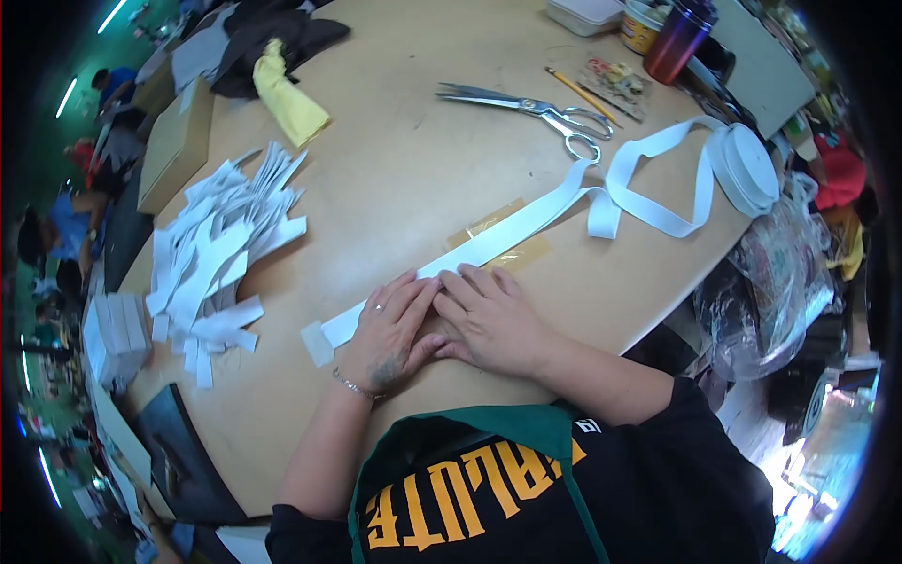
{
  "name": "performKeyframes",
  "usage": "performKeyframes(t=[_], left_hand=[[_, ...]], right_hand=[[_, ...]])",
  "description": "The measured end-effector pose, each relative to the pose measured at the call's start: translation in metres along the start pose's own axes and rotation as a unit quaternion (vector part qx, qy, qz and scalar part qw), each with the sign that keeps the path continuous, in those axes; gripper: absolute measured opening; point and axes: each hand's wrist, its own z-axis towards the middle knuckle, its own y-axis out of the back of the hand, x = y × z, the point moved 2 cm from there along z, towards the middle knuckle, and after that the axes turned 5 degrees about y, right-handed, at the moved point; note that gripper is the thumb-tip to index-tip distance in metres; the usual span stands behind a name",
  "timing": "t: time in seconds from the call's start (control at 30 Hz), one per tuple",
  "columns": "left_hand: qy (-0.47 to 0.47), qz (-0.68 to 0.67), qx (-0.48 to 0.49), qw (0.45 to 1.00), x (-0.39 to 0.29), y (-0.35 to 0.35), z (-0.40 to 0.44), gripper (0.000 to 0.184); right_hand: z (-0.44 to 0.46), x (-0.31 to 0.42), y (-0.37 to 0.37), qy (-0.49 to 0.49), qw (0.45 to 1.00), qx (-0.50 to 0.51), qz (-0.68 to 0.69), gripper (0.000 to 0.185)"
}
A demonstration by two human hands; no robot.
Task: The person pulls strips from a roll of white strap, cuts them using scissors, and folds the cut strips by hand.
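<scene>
Both of my hands lie flat on a white strip [517, 228] that runs diagonally over the table. My left hand [390, 329], with a ring and a bracelet, presses near the strip's lower left end. Beside it, almost touching, my right hand [490, 318] rests with its fingers spread on the strip. The strip's far end loops toward a white roll [742, 169] at the right. Brown tape [517, 256] shows under and beside the strip, and a pale tape piece [318, 344] sits at its lower left end. What lies under my palms is hidden.
Cut white strips [221, 249] are heaped at the left. Metal scissors [536, 106] and a pencil [583, 94] lie beyond my hands. A yellow cloth [285, 99], a dark bottle [678, 42], a cardboard box [178, 146] and a black flat object [188, 461] are around. Other people sit far left.
</scene>
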Motion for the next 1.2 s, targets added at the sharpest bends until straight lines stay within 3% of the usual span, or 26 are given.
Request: performKeyframes(t=[0.03, 0.1, 0.17, 0.2, 0.23, 0.3, 0.4, 0.5, 0.6, 0.73, 0.77, 0.87, 0.97, 1.03, 1.07, 1.13, 1.2], left_hand=[[0.0, 0.003, 0.006, 1.0, 0.0, 0.0, 0.0, 0.058], [0.011, 0.011, 0.011, 1.0, -0.002, 0.002, 0.002, 0.055], [0.018, 0.002, 0.013, 1.0, -0.002, 0.004, 0.003, 0.055], [0.024, -0.002, 0.016, 1.0, -0.003, 0.004, 0.002, 0.055], [0.025, -0.008, 0.015, 1.0, -0.004, 0.004, 0.0, 0.055], [0.026, -0.013, 0.009, 1.0, -0.003, 0.004, 0.001, 0.055], [0.031, -0.011, 0.007, 0.999, -0.002, 0.001, 0.001, 0.056], [0.032, -0.002, 0.0, 1.0, -0.001, 0.0, 0.001, 0.056], [0.033, -0.009, -0.007, 0.999, 0.0, -0.001, 0.001, 0.057], [0.038, -0.006, -0.007, 0.999, 0.001, -0.003, 0.001, 0.059], [0.04, -0.006, -0.007, 0.999, 0.0, -0.004, 0.001, 0.06], [0.04, 0.012, -0.005, 0.999, -0.002, -0.006, 0.001, 0.062], [0.046, 0.029, -0.006, 0.999, -0.001, -0.01, 0.0, 0.062], [0.048, 0.029, -0.006, 0.998, -0.002, -0.01, 0.0, 0.063], [0.047, 0.026, -0.005, 0.999, -0.002, -0.009, 0.0, 0.063], [0.047, 0.026, -0.001, 0.999, -0.003, -0.008, 0.0, 0.064], [0.049, 0.031, 0.003, 0.998, -0.003, -0.009, 0.0, 0.064]], right_hand=[[0.0, -0.001, 0.005, 0.016, 1.0, -0.017, 0.012, 0.045], [0.001, -0.033, 0.026, -0.128, 0.977, -0.011, 0.171, 0.037], [0.003, -0.095, 0.042, -0.158, 0.954, -0.148, 0.209, 0.025], [0.009, -0.125, 0.064, -0.201, 0.965, -0.131, 0.108, 0.022], [0.01, -0.155, 0.073, -0.214, 0.957, -0.193, -0.033, 0.02], [0.011, -0.213, 0.08, -0.294, 0.942, -0.114, -0.111, 0.026], [0.017, -0.249, 0.082, -0.347, 0.936, 0.019, -0.047, 0.032], [0.027, -0.265, 0.086, -0.348, 0.932, 0.098, -0.033, 0.032], [0.056, -0.239, 0.102, -0.322, 0.893, 0.249, -0.191, 0.025], [0.052, -0.279, 0.109, -0.314, 0.928, 0.136, -0.148, 0.018], [0.047, -0.276, 0.115, -0.255, 0.943, 0.104, -0.186, 0.027], [0.019, -0.259, 0.135, -0.284, 0.953, 0.031, -0.103, 0.035], [-0.033, -0.164, 0.14, -0.356, 0.924, -0.048, 0.135, 0.03], [-0.08, -0.095, 0.13, -0.363, 0.872, -0.058, 0.324, 0.046], [-0.109, -0.076, 0.119, -0.372, 0.874, 0.01, 0.312, 0.053], [-0.135, -0.028, 0.103, -0.34, 0.784, 0.098, 0.51, 0.059], [-0.144, 0.012, 0.089, -0.368, 0.75, 0.125, 0.535, 0.059]])
